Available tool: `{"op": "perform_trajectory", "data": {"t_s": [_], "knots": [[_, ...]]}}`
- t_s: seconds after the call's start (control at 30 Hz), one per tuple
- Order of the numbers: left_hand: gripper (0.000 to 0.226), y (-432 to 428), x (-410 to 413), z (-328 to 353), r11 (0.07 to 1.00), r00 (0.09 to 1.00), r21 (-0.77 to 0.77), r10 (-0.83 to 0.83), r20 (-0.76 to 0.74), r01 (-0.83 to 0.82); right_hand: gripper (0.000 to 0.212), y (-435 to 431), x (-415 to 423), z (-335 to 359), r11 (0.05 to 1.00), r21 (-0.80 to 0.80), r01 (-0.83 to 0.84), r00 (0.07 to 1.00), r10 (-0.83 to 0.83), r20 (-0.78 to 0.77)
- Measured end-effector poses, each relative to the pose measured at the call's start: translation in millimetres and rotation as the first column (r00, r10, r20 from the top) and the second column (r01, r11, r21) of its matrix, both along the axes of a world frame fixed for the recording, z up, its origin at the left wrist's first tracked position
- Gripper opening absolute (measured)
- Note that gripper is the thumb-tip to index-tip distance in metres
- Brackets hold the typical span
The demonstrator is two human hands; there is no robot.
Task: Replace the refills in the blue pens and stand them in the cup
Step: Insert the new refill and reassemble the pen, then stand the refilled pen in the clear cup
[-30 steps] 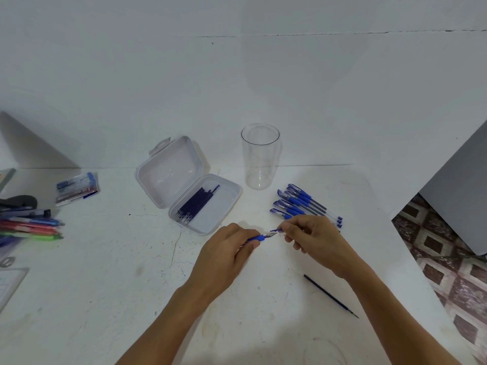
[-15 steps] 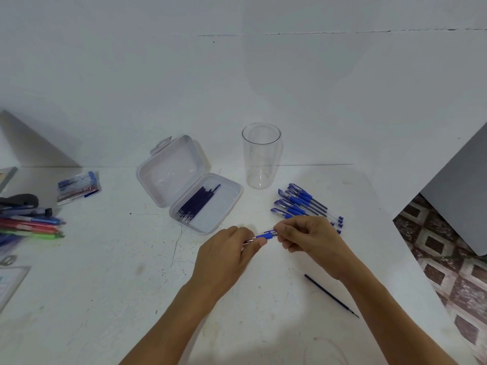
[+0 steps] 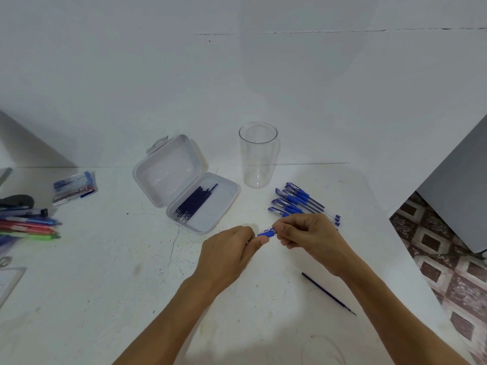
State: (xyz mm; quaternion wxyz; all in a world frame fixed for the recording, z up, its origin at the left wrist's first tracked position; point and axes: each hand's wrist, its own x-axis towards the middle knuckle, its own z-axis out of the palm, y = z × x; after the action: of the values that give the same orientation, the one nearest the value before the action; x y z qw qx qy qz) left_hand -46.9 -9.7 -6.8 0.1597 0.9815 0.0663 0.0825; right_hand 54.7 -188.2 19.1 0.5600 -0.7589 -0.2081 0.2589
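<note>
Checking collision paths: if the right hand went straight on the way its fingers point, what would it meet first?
Likely the left hand: the right hand points along the blue pen both hold, and the left hand grips its other end. Nothing else shows between them.

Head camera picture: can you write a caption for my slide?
Left hand and right hand grip a blue pen near the empty cup and open refill box.

Body in view: slim left forearm (image 3: 168, 322) and right forearm (image 3: 392, 309), both bare to the frame edge. Bare left grip (image 3: 226, 255): short rounded thumbnail. Bare right grip (image 3: 315, 238): knuckles visible.
</note>
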Motion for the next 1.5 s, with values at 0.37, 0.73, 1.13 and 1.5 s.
{"op": "perform_trajectory", "data": {"t_s": [0.37,0.73,1.13,1.5], "knots": [[0.043,6.4,7.5,-8.2,0.927,0.973,-0.374,0.065,0.221,0.023,0.015,21.0,-0.9,22.7,0.919,0.299,0.258,0.96,-0.279,0.03],[0.029,32.6,39.9,19.1,0.943,0.961,-0.329,0.132,0.242,-0.046,0.013,65.7,66.0,96.6,0.859,0.457,0.231,0.627,-0.491,0.605],[0.028,38.1,60.3,22.6,0.955,0.964,-0.294,0.105,0.245,-0.029,0.029,99.2,118.2,46.6,0.97,-0.035,0.24,0.54,-0.104,0.835],[0.027,34.5,62.8,16.0,0.957,0.972,-0.289,0.081,0.219,-0.014,0.021,74.8,105.3,38.7,0.962,0.048,0.268,0.455,-0.17,0.874]]}}
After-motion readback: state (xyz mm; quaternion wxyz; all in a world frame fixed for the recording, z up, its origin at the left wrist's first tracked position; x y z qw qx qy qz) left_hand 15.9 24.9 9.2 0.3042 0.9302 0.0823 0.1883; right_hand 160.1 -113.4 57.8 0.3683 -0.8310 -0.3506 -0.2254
